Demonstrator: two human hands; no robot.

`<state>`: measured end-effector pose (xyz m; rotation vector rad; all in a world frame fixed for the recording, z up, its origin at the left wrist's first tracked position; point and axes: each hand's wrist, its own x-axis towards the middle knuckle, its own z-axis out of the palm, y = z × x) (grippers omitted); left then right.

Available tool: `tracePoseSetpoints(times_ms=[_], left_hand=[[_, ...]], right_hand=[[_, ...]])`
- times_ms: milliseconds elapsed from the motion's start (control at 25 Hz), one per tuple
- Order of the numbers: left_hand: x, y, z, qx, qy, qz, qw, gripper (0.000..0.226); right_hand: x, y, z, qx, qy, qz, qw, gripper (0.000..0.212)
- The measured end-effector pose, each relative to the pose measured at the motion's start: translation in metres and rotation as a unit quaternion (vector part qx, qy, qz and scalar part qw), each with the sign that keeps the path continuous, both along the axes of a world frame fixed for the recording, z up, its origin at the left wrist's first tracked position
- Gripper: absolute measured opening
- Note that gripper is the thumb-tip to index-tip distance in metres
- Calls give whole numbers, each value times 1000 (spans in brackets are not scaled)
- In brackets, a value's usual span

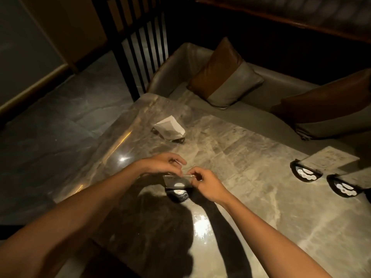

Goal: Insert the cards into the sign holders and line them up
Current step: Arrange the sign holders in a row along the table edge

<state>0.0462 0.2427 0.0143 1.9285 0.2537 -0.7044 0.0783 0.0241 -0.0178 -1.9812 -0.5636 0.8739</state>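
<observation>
A clear sign holder (176, 184) with a dark half-round base stands on the marble table (251, 197) near its middle. My left hand (162, 163) pinches the holder's top edge from the left, and my right hand (204, 183) pinches it from the right. Whether a card sits inside it is hard to tell. Two more sign holders stand at the right edge, one (306, 173) with a pale card in it, the other (344, 187) nearer me. A fourth holder (170, 129) with a white card stands further back.
A grey bench seat (261, 113) with two brown and grey cushions (224, 75) runs behind the table. A dark slatted screen (138, 43) rises at the table's far left corner. Grey stone floor (60, 121) lies to the left.
</observation>
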Motion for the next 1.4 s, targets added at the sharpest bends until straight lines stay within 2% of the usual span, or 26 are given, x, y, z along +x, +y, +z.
tracePoseSetpoints(times_ms=[80, 280, 400, 520, 720, 840, 1040, 1280, 1400], left_hand=[[-4, 2, -13, 20, -10, -9, 1000, 46], [29, -22, -22, 28, -102, 39, 994, 13], [74, -61, -18, 63, -152, 26, 986, 10], [126, -110, -17, 92, -178, -2, 980, 3], [205, -203, -14, 121, -231, -19, 965, 15], [239, -248, -15, 122, -244, -33, 962, 18], [269, -292, -21, 140, -248, -53, 957, 15], [270, -315, -14, 184, -236, -68, 952, 18], [265, -320, -7, 205, -208, -74, 954, 33]], right_hand=[[3, 7, -6, 0, -22, -24, 999, 14], [34, -12, -8, -11, -27, -128, 991, 8], [72, -46, -6, -1, -19, -197, 980, 5], [115, -91, 3, 0, -39, -252, 967, 17], [186, -173, 13, -33, -90, -304, 948, 18], [214, -215, 14, -70, -110, -317, 939, 6], [234, -255, 9, -125, -155, -305, 931, 10], [229, -275, 8, -138, -165, -258, 942, 30], [222, -287, 11, -113, -160, -258, 946, 49]])
